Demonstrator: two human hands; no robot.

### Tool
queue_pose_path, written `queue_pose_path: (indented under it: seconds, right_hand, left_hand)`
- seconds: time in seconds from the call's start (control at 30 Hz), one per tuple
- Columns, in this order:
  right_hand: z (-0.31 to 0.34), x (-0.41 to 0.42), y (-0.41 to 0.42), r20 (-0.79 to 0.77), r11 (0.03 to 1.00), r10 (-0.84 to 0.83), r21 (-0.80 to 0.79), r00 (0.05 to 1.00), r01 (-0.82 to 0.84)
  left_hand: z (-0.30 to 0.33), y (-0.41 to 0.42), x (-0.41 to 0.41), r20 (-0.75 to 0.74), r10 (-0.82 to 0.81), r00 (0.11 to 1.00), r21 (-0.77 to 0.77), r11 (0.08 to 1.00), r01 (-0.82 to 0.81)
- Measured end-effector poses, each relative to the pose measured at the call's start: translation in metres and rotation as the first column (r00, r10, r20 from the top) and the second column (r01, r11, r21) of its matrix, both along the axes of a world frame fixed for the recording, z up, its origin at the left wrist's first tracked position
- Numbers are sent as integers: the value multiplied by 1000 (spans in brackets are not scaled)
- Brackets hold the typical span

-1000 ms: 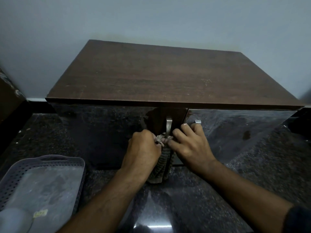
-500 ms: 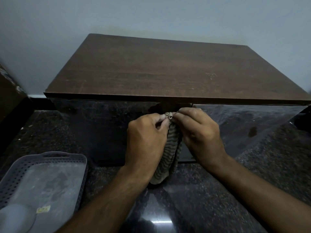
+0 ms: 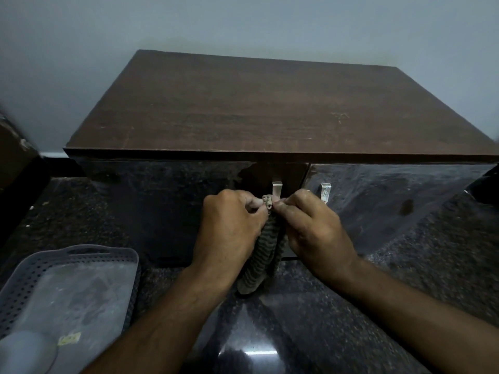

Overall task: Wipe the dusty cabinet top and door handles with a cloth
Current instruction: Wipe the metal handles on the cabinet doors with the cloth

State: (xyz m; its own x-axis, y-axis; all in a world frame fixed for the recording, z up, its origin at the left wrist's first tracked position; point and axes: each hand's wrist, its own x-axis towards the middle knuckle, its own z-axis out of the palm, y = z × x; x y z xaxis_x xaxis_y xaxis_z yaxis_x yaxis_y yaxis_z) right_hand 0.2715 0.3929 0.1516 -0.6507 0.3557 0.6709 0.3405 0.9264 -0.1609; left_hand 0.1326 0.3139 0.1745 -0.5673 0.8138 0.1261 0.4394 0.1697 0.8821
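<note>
A low cabinet with a dark brown wooden top and glossy black doors stands against the wall. Two metal door handles show near the doors' meeting edge: the left handle and the right handle. A grey ribbed cloth hangs down in front of the left handle. My left hand and my right hand both pinch the cloth's top end just below the left handle. The lower part of that handle is hidden behind the cloth and my fingers.
A grey perforated plastic tray lies on the dark speckled stone floor at the lower left, with a pale rounded object in it. A dark piece of furniture stands at the far left. The pale wall runs behind the cabinet.
Both hands went up the left handle with the cloth, then came down again. The tops of both handles, covered half a second ago, show again.
</note>
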Motion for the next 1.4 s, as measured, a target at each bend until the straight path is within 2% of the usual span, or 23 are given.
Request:
queue_pose_path:
  seconds: [0.07,0.17,0.3,0.57,0.7,0.83,1.07,1.17,1.23,1.4]
  right_hand:
    - [3,0,2,-76,998,-7,-60,997,2]
    - [17,-6,9,-218,992,-106,-96,970,86]
    - [20,-10,11,-212,993,-107,-75,971,93]
    - [0,-3,-2,-153,984,-99,-161,983,74]
    - [-11,0,-4,-83,963,-95,-259,992,70]
    - [-18,-5,0,-45,918,-182,-365,982,154]
    - [-17,-13,2,80,861,-243,-442,967,253]
    - [-12,-14,2,89,851,-249,-455,964,262]
    - [-7,-13,0,88,849,-247,-460,965,259]
    - [22,-4,-8,-33,878,-290,-408,957,252]
  left_hand:
    - [2,0,2,-30,15,999,53,999,-13]
    - [10,1,9,-78,63,995,204,978,-46]
    - [11,4,11,-112,95,989,247,967,-65]
    - [1,0,6,-63,20,998,21,1000,-18]
    - [-11,1,3,-77,-21,997,-143,990,9]
    - [-19,9,4,-103,5,995,-165,986,-22]
    - [-20,12,7,-156,28,987,-217,974,-62]
    - [-17,10,6,-184,21,983,-183,982,-55]
    - [-10,6,6,-201,27,979,-104,993,-49]
    - [6,-1,8,-113,88,990,70,994,-81]
